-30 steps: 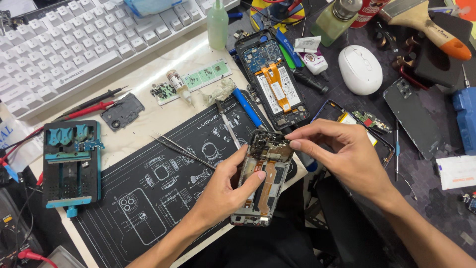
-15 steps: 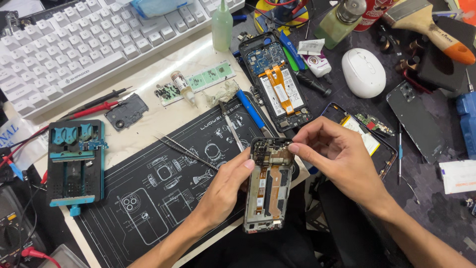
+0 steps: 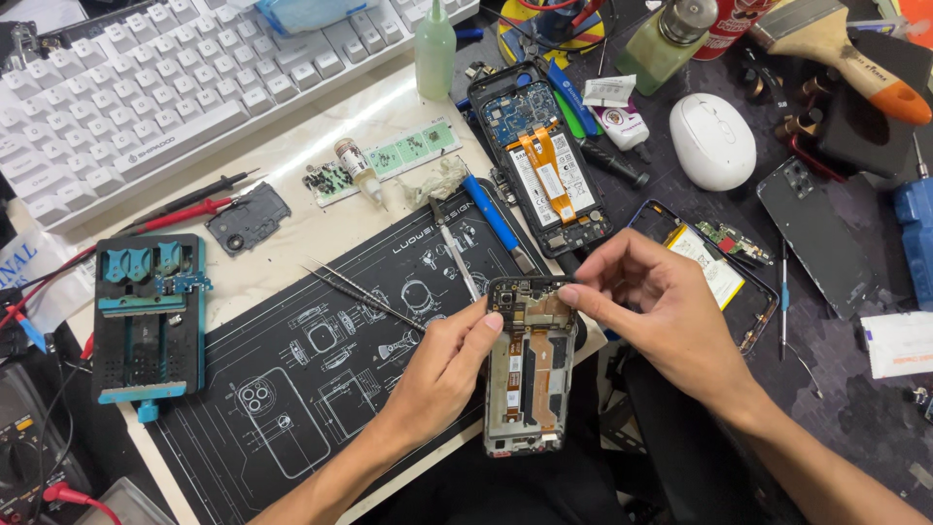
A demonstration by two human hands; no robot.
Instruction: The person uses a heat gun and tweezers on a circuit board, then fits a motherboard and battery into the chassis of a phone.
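My left hand (image 3: pixel 442 365) grips the opened phone (image 3: pixel 528 369) above the mat (image 3: pixel 321 360); my right hand (image 3: pixel 661 311) pinches its top edge.

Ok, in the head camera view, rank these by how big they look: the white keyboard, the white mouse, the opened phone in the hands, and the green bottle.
1. white keyboard, largest by far
2. opened phone, held between both hands
3. white mouse and green bottle: these look alike in size, so unranked; the bottle is cut off at the top edge.
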